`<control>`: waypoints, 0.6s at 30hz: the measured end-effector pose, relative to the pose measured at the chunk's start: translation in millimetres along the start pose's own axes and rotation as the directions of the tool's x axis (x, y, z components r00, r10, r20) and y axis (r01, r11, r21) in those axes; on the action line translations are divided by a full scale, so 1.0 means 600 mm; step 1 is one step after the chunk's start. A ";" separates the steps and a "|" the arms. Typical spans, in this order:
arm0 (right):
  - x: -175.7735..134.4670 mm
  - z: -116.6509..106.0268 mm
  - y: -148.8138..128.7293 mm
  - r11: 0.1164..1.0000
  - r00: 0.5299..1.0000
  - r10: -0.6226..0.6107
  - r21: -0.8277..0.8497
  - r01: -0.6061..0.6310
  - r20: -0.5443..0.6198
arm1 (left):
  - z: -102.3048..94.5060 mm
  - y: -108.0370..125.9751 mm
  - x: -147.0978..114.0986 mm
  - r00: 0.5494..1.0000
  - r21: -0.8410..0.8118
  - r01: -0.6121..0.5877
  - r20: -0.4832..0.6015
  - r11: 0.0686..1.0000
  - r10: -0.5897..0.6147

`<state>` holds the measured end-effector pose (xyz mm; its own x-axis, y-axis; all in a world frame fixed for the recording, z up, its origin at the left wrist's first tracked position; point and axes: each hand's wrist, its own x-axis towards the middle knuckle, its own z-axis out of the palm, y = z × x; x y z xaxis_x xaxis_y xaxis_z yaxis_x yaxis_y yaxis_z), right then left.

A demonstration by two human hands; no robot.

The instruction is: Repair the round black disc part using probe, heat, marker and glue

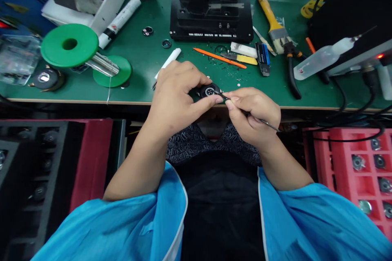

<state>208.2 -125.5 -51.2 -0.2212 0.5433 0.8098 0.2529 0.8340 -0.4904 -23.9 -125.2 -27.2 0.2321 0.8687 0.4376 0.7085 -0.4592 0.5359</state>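
Close to the table's front edge, my left hand [180, 94] grips a small round black watch case [210, 90] between thumb and fingers. A pale ring with small dots shows at the middle of its upper face. My right hand [254, 112] is closed around thin metal tweezers [269, 124], held like a pen. The dark tip of the tweezers touches or almost touches the case beside my left thumb. Just beyond my left hand lies a white pen [168, 63]. The underside of the case is hidden.
A black press stand [211, 16] stands at the back. Left are a green solder spool [70, 45] and a marker [120, 22]. Right lie an orange stick [219, 58], a brush [274, 24], pliers [292, 69] and a needle bottle [324, 59]. A pink foam tray [346, 163] sits below right.
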 end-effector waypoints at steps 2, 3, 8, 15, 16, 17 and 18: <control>0.001 -0.001 0.000 1.000 1.000 0.008 0.011 -0.008 0.009 | -0.002 0.001 0.001 0.999 0.004 0.017 0.028 1.000 -0.017; 0.001 -0.001 -0.001 1.000 1.000 0.015 0.018 -0.015 0.012 | -0.003 0.001 0.002 0.998 0.007 0.029 0.049 1.000 -0.029; 0.001 -0.001 -0.003 1.000 1.000 0.012 -0.001 -0.012 0.007 | -0.009 0.005 0.006 0.995 -0.002 0.046 0.091 0.999 -0.046; -0.010 -0.002 0.003 0.987 0.992 -0.120 -0.102 0.122 0.034 | -0.009 0.007 0.006 0.994 -0.011 0.063 0.095 0.998 -0.061; -0.012 -0.002 0.005 0.985 0.991 -0.131 -0.110 0.135 0.039 | -0.009 0.007 0.006 0.994 -0.015 0.064 0.094 0.998 -0.062; -0.013 -0.001 0.008 0.983 0.989 -0.140 -0.115 0.144 0.043 | -0.009 0.006 0.006 0.994 -0.019 0.064 0.090 0.998 -0.062; -0.014 0.000 0.010 0.982 0.988 -0.149 -0.115 0.153 0.044 | -0.008 0.005 0.006 0.994 -0.019 0.063 0.087 0.998 -0.061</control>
<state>211.8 -125.1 -60.8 -0.2974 0.4167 0.8590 0.3224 0.8907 -0.3204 -24.0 -124.4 -20.3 0.2457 0.9079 0.3397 0.7085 -0.4074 0.5762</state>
